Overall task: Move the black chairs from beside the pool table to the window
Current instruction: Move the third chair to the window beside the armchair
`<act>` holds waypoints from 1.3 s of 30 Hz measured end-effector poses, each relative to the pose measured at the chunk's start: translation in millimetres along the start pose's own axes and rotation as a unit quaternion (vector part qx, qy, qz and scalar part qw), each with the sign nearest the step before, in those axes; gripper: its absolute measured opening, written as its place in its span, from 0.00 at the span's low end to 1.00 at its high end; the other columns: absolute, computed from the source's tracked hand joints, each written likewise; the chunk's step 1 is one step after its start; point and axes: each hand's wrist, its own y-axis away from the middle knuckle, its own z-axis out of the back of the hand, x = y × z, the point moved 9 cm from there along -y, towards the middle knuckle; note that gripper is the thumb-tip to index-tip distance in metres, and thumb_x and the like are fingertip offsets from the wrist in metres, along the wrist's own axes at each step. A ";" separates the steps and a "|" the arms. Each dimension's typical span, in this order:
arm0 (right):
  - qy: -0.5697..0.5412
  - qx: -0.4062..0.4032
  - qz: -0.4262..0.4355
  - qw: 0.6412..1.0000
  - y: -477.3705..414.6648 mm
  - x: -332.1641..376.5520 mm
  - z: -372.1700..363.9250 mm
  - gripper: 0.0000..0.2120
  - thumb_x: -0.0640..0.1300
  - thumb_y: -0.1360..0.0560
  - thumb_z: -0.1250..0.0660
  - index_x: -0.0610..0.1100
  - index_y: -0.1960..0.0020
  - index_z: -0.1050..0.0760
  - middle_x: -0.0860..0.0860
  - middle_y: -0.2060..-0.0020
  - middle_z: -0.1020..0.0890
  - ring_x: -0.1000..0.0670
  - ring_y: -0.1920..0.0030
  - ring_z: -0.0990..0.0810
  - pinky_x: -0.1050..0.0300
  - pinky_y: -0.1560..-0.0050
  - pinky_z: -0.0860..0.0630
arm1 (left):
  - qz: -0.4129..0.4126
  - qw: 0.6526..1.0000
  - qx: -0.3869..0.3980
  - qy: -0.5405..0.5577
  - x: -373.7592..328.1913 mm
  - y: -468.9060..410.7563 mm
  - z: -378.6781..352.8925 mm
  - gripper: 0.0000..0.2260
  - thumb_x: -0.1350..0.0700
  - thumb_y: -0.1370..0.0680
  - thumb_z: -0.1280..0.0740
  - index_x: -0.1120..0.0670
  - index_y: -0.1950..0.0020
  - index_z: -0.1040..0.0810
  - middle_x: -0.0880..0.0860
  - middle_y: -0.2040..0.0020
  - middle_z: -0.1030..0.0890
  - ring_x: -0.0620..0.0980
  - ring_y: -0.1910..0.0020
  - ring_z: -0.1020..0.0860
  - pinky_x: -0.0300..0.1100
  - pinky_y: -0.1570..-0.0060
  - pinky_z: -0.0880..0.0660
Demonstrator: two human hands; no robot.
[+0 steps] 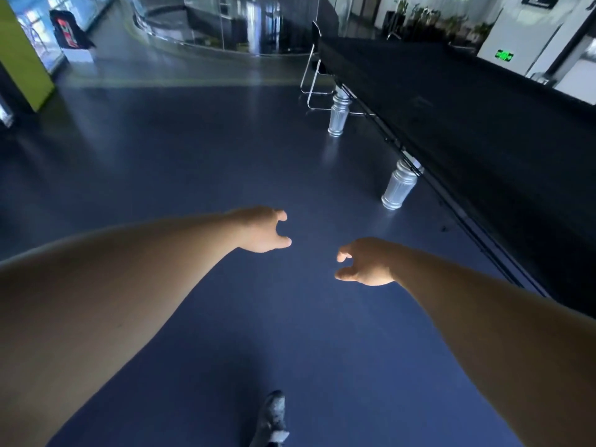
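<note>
Both my arms reach forward over the dark blue floor. My left hand (263, 229) and my right hand (366, 262) are empty, fingers curled apart, a short gap between them. A black chair (317, 64) with a thin chrome frame stands far ahead, against the near corner of the pool table (467, 101), well beyond my hands. The pool table runs along my right under a black cover. Its silver legs (398, 185) show beneath the edge.
Glass walls and bright windows (32, 24) lie at the far left behind a green pillar (22, 56). A dark chair with a red garment (69, 29) stands there. My shoe (272, 414) is at the bottom. Open floor spreads to the left.
</note>
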 end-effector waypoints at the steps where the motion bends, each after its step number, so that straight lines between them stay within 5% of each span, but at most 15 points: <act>1: 0.003 -0.001 0.001 1.000 -39.6 -1.7 16.0 0.27 0.60 0.20 0.39 0.50 0.25 0.34 0.51 0.26 0.32 0.47 0.28 0.33 0.53 0.34 0.34 | 0.004 1.000 0.004 0.002 18.2 -33.6 11.9 0.30 0.37 0.20 0.40 0.46 0.21 0.41 0.44 0.51 0.23 0.52 0.44 0.26 0.44 0.51 0.30; 3: -0.003 0.005 -0.001 1.000 -98.2 -2.4 42.5 0.27 0.60 0.20 0.39 0.50 0.24 0.34 0.51 0.25 0.33 0.47 0.27 0.33 0.51 0.32 0.34 | 0.012 1.000 0.019 0.003 46.5 -82.6 28.4 0.30 0.38 0.20 0.40 0.47 0.21 0.41 0.43 0.56 0.28 0.51 0.46 0.27 0.44 0.51 0.31; 8: -0.003 0.014 -0.003 1.000 -250.5 6.5 140.8 0.28 0.62 0.20 0.40 0.52 0.24 0.35 0.52 0.24 0.34 0.46 0.26 0.35 0.50 0.31 0.35 | 0.030 0.999 0.014 0.009 135.1 -210.1 110.1 0.30 0.38 0.20 0.40 0.47 0.21 0.41 0.51 0.33 0.25 0.53 0.36 0.27 0.43 0.49 0.32; 13: 0.005 -0.006 0.015 1.000 -384.1 38.5 249.1 0.27 0.61 0.20 0.40 0.52 0.25 0.34 0.52 0.26 0.32 0.45 0.28 0.33 0.49 0.33 0.34 | 0.040 0.999 -0.002 0.028 221.0 -322.5 194.3 0.30 0.37 0.20 0.40 0.46 0.21 0.40 0.49 0.48 0.23 0.49 0.50 0.29 0.43 0.56 0.33; 18: 0.001 0.010 0.014 1.000 -542.8 65.5 329.8 0.26 0.59 0.19 0.40 0.50 0.24 0.35 0.52 0.25 0.33 0.46 0.27 0.34 0.49 0.32 0.34 | 0.030 0.999 -0.002 0.024 319.2 -464.0 258.2 0.30 0.37 0.20 0.40 0.46 0.21 0.41 0.50 0.38 0.24 0.52 0.41 0.26 0.43 0.52 0.33; 22: -0.010 0.008 0.004 1.000 -669.8 71.4 406.3 0.27 0.59 0.19 0.40 0.50 0.24 0.35 0.51 0.25 0.33 0.46 0.28 0.33 0.50 0.33 0.33 | 0.027 1.000 0.007 0.015 394.7 -582.2 320.4 0.31 0.36 0.21 0.40 0.46 0.21 0.42 0.48 0.48 0.23 0.50 0.49 0.28 0.43 0.59 0.33; 26: -0.035 0.008 -0.008 0.999 -762.8 61.3 478.9 0.28 0.62 0.20 0.40 0.52 0.24 0.36 0.52 0.25 0.33 0.46 0.28 0.33 0.49 0.33 0.33 | 0.021 1.000 0.004 0.008 439.6 -678.6 393.2 0.33 0.36 0.21 0.39 0.47 0.20 0.45 0.49 0.23 0.34 0.53 0.28 0.32 0.46 0.39 0.30; 31: -0.096 -0.047 -0.031 0.994 -903.8 19.7 579.4 0.33 0.63 0.22 0.37 0.55 0.22 0.42 0.52 0.24 0.34 0.46 0.29 0.30 0.47 0.33 0.31 | -0.010 1.000 -0.017 0.004 473.9 -832.4 476.3 0.34 0.36 0.21 0.38 0.45 0.20 0.46 0.47 0.22 0.37 0.52 0.28 0.32 0.44 0.44 0.32; 39: -0.085 -0.024 -0.039 0.995 -1146.6 -74.2 707.1 0.38 0.64 0.23 0.37 0.55 0.19 0.50 0.52 0.22 0.39 0.47 0.26 0.35 0.49 0.31 0.33 | -0.007 1.000 0.003 -0.026 524.9 -1103.2 579.8 0.34 0.38 0.21 0.38 0.47 0.19 0.48 0.49 0.20 0.45 0.54 0.25 0.36 0.51 0.32 0.32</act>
